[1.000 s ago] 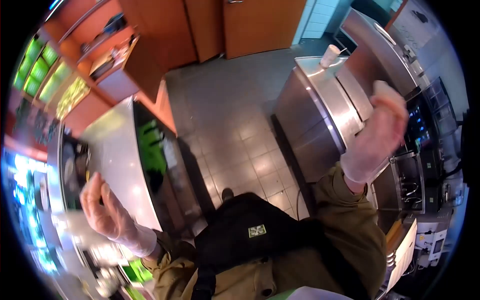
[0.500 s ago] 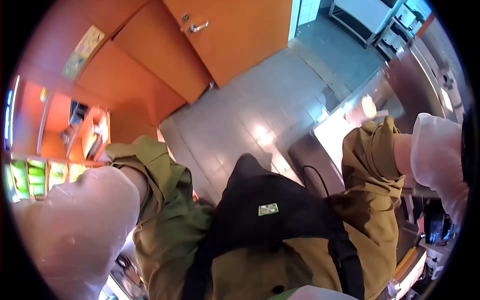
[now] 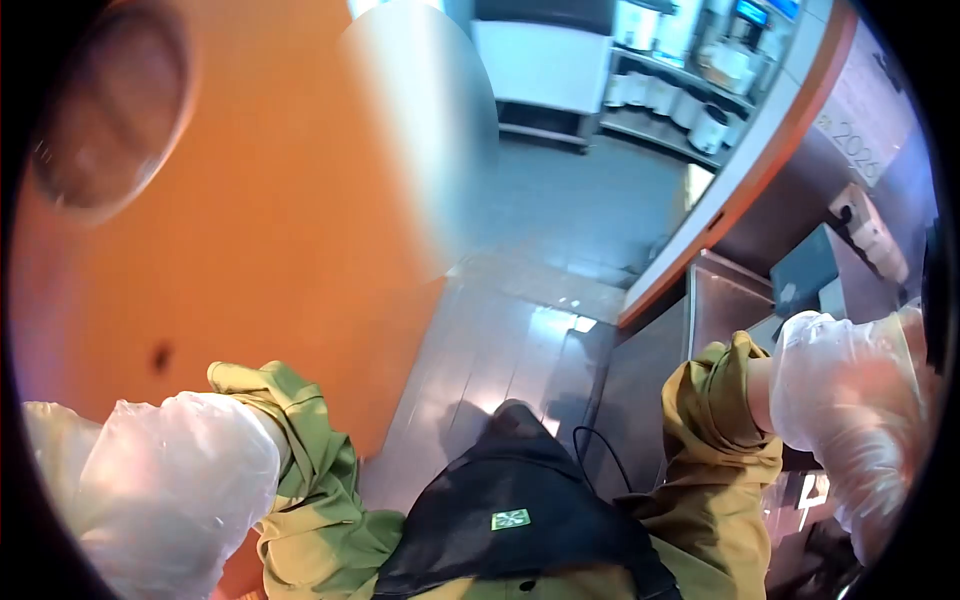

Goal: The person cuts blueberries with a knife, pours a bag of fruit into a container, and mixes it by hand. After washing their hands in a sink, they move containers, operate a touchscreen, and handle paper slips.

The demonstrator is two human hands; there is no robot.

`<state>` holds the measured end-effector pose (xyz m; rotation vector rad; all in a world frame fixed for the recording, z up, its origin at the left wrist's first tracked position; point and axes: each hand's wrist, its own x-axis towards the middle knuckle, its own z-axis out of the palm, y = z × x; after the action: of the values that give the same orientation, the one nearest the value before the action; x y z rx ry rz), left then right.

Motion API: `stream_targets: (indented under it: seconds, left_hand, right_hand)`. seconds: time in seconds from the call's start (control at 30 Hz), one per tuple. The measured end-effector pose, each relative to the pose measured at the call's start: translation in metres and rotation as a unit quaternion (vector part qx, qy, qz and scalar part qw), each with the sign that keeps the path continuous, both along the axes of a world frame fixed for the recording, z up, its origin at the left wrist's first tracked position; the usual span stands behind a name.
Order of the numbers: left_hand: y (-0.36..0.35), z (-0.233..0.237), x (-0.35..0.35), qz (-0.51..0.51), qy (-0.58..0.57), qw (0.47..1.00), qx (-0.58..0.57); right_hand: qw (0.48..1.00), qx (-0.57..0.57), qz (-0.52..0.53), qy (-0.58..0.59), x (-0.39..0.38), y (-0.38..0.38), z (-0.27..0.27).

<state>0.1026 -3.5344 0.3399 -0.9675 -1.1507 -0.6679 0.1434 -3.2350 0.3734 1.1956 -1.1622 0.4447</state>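
A loose, translucent plastic glove covers my left hand (image 3: pixel 170 490), which is low at the left edge beside the orange door (image 3: pixel 290 220). Its fingers do not show clearly. At the right edge, my right hand (image 3: pixel 860 410) wears a similar glove, close to the metal counter (image 3: pixel 730 285). Those fingers are partly cut off by the frame's border, and I cannot make out anything held in them. Rolled olive sleeves (image 3: pixel 715 400) lie above both gloves. Between the arms hangs a dark apron (image 3: pixel 510 480) with a small green-white label.
Past the door edge, a doorway opens onto a blue-lit room with a white cart (image 3: pixel 540 65) and shelves (image 3: pixel 665 135) of white containers. Grey floor tiles (image 3: pixel 480 350) run toward it. A black cable (image 3: pixel 600 440) loops down by the counter, where a dark box (image 3: pixel 805 270) stands.
My view has moved forward toward the doorway. The orange door now fills the left, its oval window showing. Cabinets and shelves at the left have left view. Both gloved hands remain at the sides.
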Motion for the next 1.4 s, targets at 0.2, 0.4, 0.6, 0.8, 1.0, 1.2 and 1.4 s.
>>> stream_targets:
  seconds: [0.2, 0.4, 0.6, 0.8, 1.0, 1.2, 1.4]
  left_hand:
    - [0.089, -0.007, -0.247, -0.113, 0.039, 0.993, -0.006]
    - [0.177, 0.025, -0.467, -0.170, 0.046, 0.984, -0.021]
    - [0.295, -0.003, -0.676, -0.169, 0.010, 0.985, -0.011]
    - [0.541, -0.087, -0.904, -0.118, -0.365, 0.912, -0.145]
    - [0.840, -0.177, -1.005, -0.133, -0.406, 0.624, -0.655]
    - [1.109, -0.201, -1.049, -0.212, -0.298, 0.630, -0.685]
    - [1.328, -0.215, -1.105, -0.216, -0.316, 0.662, -0.644]
  right_hand:
    - [0.993, 0.015, -0.110, 0.044, -0.178, 0.065, 0.000]
    - [0.976, -0.001, -0.207, 0.066, -0.352, 0.152, 0.019]
    - [0.912, -0.013, -0.399, 0.094, -0.513, 0.297, 0.002]
    - [0.726, -0.330, -0.542, -0.265, -0.662, 0.474, -0.155]
    - [0.456, -0.452, -0.628, -0.439, -0.662, 0.617, -0.258]
    - [0.305, -0.702, -0.570, -0.300, -0.692, 0.786, -0.326]
    - [0.387, -0.703, -0.524, -0.285, -0.765, 1.024, -0.300]
